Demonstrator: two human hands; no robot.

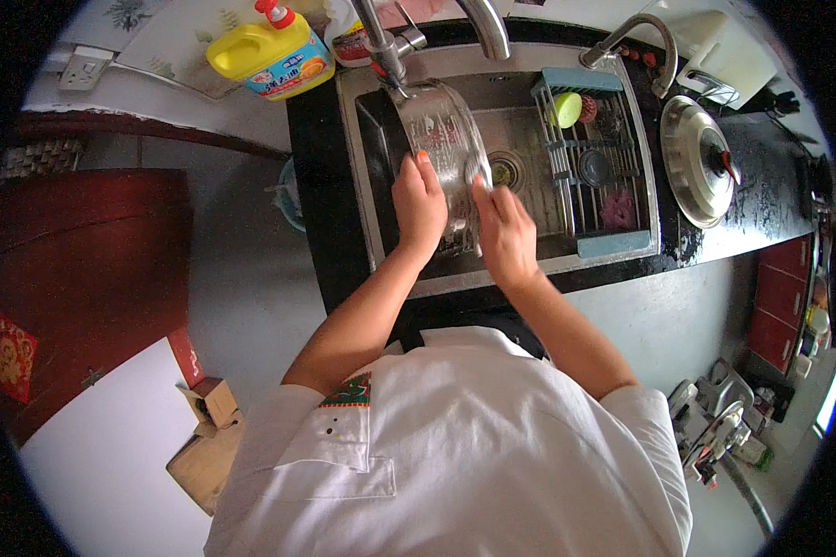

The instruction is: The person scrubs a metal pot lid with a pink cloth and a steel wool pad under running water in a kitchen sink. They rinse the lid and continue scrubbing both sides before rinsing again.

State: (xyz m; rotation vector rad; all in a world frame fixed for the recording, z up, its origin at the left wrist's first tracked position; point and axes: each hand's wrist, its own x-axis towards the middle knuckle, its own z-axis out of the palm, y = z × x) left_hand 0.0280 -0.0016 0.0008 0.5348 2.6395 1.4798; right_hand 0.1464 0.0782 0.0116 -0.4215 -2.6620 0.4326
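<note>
A wet, shiny metal pot (435, 129) is tilted on its side over the left part of the steel sink (515, 129), under the faucet (484, 28). My left hand (419, 209) grips it at the left, thumb on its wall. At the pot's right rim, my right hand (507, 233) has its fingers closed on the edge; they are slightly blurred, and whether a cloth or scrubber lies beneath them cannot be told. Behind my right hand shows the sink drain (505, 172).
A drying rack (564, 188) with a green item (566, 110) spans the sink's right side. A metal lid (697, 163) lies on the black counter right of it. A yellow detergent bottle (275, 59) stands back left, and a second small curved faucet (634, 35) rises back right.
</note>
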